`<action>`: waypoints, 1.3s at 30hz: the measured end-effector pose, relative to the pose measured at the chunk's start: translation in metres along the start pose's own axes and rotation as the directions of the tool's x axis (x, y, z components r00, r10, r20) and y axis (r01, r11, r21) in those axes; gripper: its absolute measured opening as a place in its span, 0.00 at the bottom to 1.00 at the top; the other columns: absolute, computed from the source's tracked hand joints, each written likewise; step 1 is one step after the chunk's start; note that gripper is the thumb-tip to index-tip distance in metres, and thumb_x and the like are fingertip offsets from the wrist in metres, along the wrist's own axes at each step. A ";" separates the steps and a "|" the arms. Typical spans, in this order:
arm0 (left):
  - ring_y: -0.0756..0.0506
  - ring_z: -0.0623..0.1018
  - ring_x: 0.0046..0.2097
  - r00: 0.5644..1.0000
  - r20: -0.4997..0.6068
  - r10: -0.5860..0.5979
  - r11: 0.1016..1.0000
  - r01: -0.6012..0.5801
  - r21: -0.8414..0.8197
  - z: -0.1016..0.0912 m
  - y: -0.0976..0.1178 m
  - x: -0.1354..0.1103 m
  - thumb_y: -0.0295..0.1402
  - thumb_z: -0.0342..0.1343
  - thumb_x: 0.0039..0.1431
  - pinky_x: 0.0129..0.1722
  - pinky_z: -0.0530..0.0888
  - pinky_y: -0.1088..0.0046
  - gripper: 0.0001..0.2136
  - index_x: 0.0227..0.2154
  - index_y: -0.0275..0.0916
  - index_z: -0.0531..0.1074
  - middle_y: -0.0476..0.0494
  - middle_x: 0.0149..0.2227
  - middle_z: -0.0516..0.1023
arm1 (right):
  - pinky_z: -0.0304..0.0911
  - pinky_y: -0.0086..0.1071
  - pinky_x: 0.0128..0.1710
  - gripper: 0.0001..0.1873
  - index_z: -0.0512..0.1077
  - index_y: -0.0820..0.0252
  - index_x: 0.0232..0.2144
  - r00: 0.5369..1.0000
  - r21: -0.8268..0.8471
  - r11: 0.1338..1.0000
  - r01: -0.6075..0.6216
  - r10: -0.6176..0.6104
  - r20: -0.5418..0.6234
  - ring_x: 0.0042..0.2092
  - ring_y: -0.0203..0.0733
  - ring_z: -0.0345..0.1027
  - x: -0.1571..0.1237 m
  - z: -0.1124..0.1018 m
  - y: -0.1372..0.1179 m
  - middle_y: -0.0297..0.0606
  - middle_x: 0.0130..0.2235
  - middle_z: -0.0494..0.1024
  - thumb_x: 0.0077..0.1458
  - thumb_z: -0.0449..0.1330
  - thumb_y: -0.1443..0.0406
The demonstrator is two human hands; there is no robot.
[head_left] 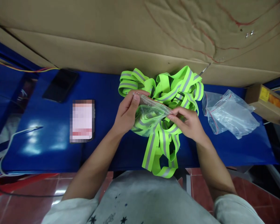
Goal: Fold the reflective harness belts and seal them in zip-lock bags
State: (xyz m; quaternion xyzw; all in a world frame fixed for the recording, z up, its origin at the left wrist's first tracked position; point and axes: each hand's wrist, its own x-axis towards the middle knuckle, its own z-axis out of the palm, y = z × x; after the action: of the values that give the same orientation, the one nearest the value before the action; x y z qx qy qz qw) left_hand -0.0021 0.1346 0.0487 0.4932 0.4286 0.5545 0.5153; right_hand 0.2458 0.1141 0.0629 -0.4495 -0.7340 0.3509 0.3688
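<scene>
Between my hands is a clear plastic zip bag (151, 110) with a red line along its top edge. My left hand (130, 109) pinches one upper corner, thumb on top. My right hand (185, 121) grips the opposite end of that edge between thumb and fingers. Through the film I see neon-yellow straps; whether any lie inside the bag I cannot tell. Beneath and behind it spreads a tangled heap of neon-yellow reflective straps (186, 82) with grey stripes, and a few loops hang over the table's front edge.
Several clear zip bags (238, 115) lie at the right, beside a small cardboard box (266, 102). A black phone (60, 85) and a blurred-out phone-like item (82, 121) rest left on the blue table (49, 155). A white cable (10, 140) runs along the left. Brown cardboard (95, 49) stands behind.
</scene>
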 end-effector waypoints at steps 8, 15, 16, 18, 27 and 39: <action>0.45 0.81 0.39 0.984 -0.171 0.059 0.998 -0.056 0.020 0.004 -0.002 0.002 0.54 0.55 0.70 0.41 0.77 0.69 0.19 0.42 0.45 0.81 0.46 0.36 0.81 | 0.69 0.31 0.34 0.10 0.77 0.54 0.41 0.998 0.080 0.997 -0.012 0.017 -0.060 0.34 0.36 0.73 -0.001 0.009 0.001 0.33 0.34 0.80 0.64 0.68 0.56; 0.45 0.79 0.36 0.990 -0.127 0.055 0.997 -0.046 0.069 0.010 -0.003 -0.004 0.53 0.53 0.72 0.41 0.75 0.66 0.19 0.42 0.45 0.81 0.48 0.36 0.80 | 0.67 0.31 0.31 0.09 0.75 0.53 0.38 0.991 0.212 0.977 -0.027 0.055 -0.123 0.30 0.35 0.68 -0.002 0.027 -0.001 0.30 0.30 0.76 0.64 0.68 0.57; 0.45 0.79 0.36 0.990 -0.130 0.056 0.996 -0.047 0.074 0.009 -0.003 -0.004 0.53 0.53 0.72 0.41 0.75 0.66 0.19 0.42 0.46 0.81 0.48 0.36 0.80 | 0.67 0.30 0.31 0.08 0.76 0.53 0.39 0.993 0.238 0.971 -0.028 0.053 -0.101 0.30 0.34 0.68 -0.002 0.027 0.000 0.29 0.30 0.75 0.64 0.69 0.58; 0.45 0.79 0.37 0.989 -0.134 0.057 0.995 -0.046 0.088 0.009 -0.002 -0.004 0.53 0.53 0.72 0.41 0.75 0.66 0.19 0.42 0.46 0.81 0.48 0.36 0.80 | 0.66 0.29 0.31 0.07 0.76 0.52 0.41 0.994 0.278 0.960 -0.024 0.052 -0.093 0.31 0.33 0.68 -0.002 0.026 0.000 0.28 0.31 0.76 0.64 0.69 0.60; 0.41 0.84 0.43 0.998 -0.036 -0.059 0.997 0.057 -0.047 0.003 -0.002 -0.001 0.53 0.57 0.70 0.47 0.79 0.63 0.18 0.43 0.44 0.82 0.47 0.37 0.84 | 0.63 0.32 0.28 0.14 0.72 0.54 0.31 0.990 0.181 0.982 -0.048 0.071 -0.122 0.29 0.36 0.66 -0.002 0.017 0.001 0.31 0.28 0.73 0.63 0.69 0.55; 0.40 0.86 0.46 0.998 -0.040 -0.056 0.998 0.055 -0.028 0.011 -0.002 -0.005 0.54 0.55 0.70 0.53 0.81 0.62 0.20 0.45 0.44 0.81 0.44 0.40 0.86 | 0.67 0.33 0.35 0.07 0.73 0.54 0.37 0.986 -0.042 0.999 0.001 -0.008 -0.165 0.33 0.37 0.69 -0.004 0.019 -0.003 0.33 0.32 0.76 0.68 0.62 0.59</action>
State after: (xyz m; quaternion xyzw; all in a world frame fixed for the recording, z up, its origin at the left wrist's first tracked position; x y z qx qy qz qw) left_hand 0.0089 0.1297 0.0479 0.4628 0.4450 0.5557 0.5281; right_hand 0.2295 0.1056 0.0550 -0.4828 -0.7093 0.2961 0.4197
